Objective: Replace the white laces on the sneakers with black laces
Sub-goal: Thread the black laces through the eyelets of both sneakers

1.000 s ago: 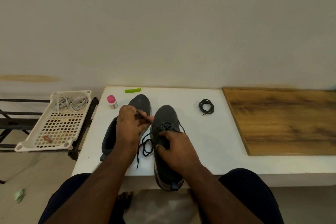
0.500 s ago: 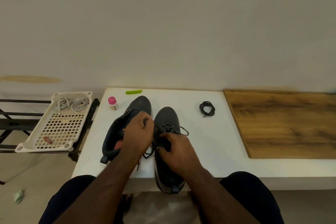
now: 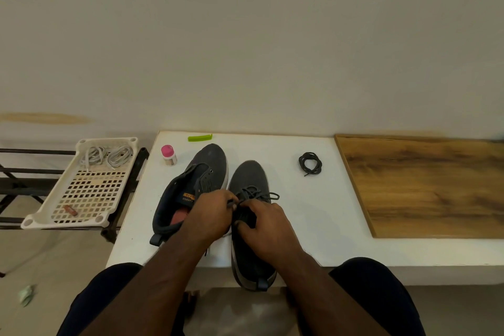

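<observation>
The left hand (image 3: 210, 215) pinches the black lace (image 3: 256, 195) tip; the right hand (image 3: 268, 222) grips the right sneaker (image 3: 249, 254) to steady it for threading.

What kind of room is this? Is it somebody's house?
Probably a home, maybe near the door: a plain white table against a bare wall, a black metal rack that could be for shoes, and a tiled floor.

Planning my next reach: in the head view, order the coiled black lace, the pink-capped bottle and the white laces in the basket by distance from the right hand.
1. coiled black lace, right.
2. pink-capped bottle, far-left.
3. white laces, off-table left.
</observation>
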`<act>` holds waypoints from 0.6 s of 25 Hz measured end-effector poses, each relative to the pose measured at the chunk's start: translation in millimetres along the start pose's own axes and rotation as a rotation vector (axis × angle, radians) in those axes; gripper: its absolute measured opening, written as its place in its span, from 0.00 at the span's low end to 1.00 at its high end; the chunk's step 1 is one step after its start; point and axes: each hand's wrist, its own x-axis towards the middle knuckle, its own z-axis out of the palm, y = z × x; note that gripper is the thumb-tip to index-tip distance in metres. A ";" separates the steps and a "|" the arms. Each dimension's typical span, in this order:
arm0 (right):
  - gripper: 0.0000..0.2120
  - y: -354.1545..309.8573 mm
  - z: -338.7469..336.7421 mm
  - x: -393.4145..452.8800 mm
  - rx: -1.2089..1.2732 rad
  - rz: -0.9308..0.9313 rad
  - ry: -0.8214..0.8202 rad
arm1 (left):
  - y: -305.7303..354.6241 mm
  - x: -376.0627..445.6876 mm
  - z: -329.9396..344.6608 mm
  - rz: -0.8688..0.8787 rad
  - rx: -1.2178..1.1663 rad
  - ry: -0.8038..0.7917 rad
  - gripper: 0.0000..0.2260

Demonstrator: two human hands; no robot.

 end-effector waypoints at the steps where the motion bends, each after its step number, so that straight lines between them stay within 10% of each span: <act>1: 0.17 0.3 -0.3 -0.2 0.005 -0.003 0.002 | -0.1 -0.3 -1.3 0.016 -0.018 0.036 0.10; 5: 0.20 0.7 -2.0 -1.7 0.012 0.008 -0.002 | 0.3 -2.5 -5.6 -0.171 -0.651 0.388 0.10; 8: 0.21 1.3 -1.2 -2.1 0.014 0.008 -0.002 | 0.6 -3.3 -10.7 -0.304 -1.254 0.360 0.10; 15: 0.21 1.1 -1.8 -1.4 0.024 0.002 0.014 | 2.0 -3.8 -16.6 -0.250 -1.495 0.417 0.09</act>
